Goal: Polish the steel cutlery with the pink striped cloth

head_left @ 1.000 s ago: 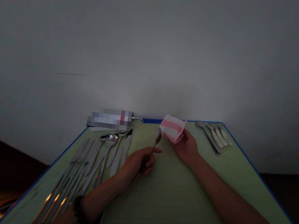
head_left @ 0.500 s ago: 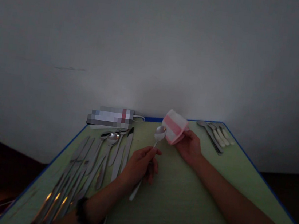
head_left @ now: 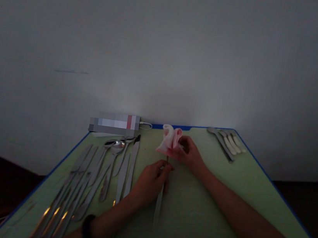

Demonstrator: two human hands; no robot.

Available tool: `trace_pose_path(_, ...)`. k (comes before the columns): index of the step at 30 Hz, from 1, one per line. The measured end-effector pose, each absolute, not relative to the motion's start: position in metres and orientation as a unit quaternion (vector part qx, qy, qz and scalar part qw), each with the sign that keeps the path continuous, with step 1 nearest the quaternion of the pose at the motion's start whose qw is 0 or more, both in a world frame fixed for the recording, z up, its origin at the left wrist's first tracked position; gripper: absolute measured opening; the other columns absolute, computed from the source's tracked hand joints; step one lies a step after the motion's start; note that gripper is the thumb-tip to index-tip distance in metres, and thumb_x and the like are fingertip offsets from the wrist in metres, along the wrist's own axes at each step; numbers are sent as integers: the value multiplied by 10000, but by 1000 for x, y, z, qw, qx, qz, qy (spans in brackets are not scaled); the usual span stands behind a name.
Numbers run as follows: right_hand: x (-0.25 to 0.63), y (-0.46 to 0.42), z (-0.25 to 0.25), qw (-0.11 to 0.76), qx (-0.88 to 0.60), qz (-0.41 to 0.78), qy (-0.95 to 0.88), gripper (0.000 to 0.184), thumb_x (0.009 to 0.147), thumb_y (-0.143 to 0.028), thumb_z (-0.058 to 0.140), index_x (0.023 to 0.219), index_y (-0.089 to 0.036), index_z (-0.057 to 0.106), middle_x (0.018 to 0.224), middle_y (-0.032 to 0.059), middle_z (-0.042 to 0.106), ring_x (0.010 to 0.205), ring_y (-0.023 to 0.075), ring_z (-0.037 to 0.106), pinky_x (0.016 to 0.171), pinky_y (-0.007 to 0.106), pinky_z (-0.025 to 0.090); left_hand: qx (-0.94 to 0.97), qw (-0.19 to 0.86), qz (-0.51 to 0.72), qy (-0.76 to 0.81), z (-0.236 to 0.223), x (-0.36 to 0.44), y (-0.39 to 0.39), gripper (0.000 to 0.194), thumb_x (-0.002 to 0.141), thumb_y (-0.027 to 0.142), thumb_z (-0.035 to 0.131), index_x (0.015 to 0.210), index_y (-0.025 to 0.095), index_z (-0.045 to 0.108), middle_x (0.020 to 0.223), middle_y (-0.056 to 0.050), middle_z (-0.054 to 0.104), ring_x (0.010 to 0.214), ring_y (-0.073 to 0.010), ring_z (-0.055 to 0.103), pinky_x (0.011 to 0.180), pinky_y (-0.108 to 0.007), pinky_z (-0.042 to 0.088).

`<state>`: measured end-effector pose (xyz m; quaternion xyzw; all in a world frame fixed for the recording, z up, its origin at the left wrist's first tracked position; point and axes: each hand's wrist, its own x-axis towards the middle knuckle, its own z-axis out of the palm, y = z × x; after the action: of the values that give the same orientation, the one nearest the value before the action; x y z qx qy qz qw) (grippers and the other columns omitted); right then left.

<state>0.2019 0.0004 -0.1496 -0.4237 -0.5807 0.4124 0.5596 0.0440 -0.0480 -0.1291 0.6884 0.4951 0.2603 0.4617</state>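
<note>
While still clamped by its handle in the fingers of L hand [head_left: 152,178], see spoon [head_left: 158,208] w/ bowl now hidden at pink-and-white cloth [head_left: 169,143]; was bare beside it prev. frame. Now points handle-end almost straight twd. wearer, prev. slanted L. In R hand [head_left: 192,152], w/ fingers pinched on cloth: now bunched in folds, prev. spread w/ stripe showing. Held over green tabletop [head_left: 207,219], betw. many knives and spoons [head_left: 71,193] at L and smaller cutlery group [head_left: 227,143] far R.
</note>
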Motion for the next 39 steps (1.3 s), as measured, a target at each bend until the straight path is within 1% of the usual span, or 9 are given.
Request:
trace_pose_path(3,200,-2,-146,560,-421,421,-576,426,627,-406,688,939,-192,494,888,18,578,796,149,545,726,277,440,696,445,264,497,-130,44,-47,276,862,396,408,858,183,583,442,43,556,424,-140,545,462,-219,394)
trace_pose_path(6,201,1,-146,576,-449,435,-527,284,718,-415,596,875,-183,547,800,4,585,728,142,539,685,269,434,698,445,264,496,-132,43,-47,285,867,409,408,856,181,580,428,49,534,431,-137,537,480,-219,387)
trace_pose_path(11,206,19,-155,680,-358,527,-363,194,724,-332,548,852,-189,572,824,-5,613,750,142,559,712,273,449,662,488,293,488,-130,44,-49,289,874,422,398,883,179,555,399,79,466,342,-101,418,402,-194,322)
trace_pose_path(15,211,24,-160,747,-364,490,-263,226,687,-312,585,889,-225,534,846,-24,605,742,122,560,690,253,453,608,499,397,473,-127,43,-51,278,891,430,367,889,191,509,400,102,411,345,-83,362,373,-164,297)
trace_pose_path(20,209,14,-162,665,-454,419,-419,352,627,-337,690,905,-204,522,834,-8,590,717,130,545,659,260,444,608,513,407,449,-125,43,-53,256,892,413,385,892,185,500,395,107,405,348,-73,339,373,-154,279)
trace_pose_path(27,200,4,-151,596,-442,427,-516,409,610,-348,717,933,-191,523,823,-7,597,685,115,530,634,246,427,609,498,404,467,-126,42,-51,262,900,401,383,840,176,504,392,99,416,358,-66,359,399,-150,297)
trace_pose_path(32,203,6,-149,602,-446,463,-474,338,614,-352,715,868,-176,575,770,-16,600,642,105,514,580,226,405,609,502,394,472,-127,42,-50,287,899,410,374,903,171,533,386,100,413,351,-69,355,393,-152,294)
trace_pose_path(35,208,12,-150,655,-410,518,-366,238,672,-365,672,804,-187,583,706,-32,591,606,100,513,567,227,415,618,504,374,474,-128,43,-48,302,890,420,383,917,166,545,376,101,412,340,-72,357,382,-154,295)
trace_pose_path(39,215,13,-144,666,-263,641,-277,208,688,-326,670,837,-206,589,811,-21,642,761,131,584,761,279,468,648,493,313,489,-128,44,-46,318,882,417,379,917,159,562,365,88,449,311,-83,389,359,-165,318)
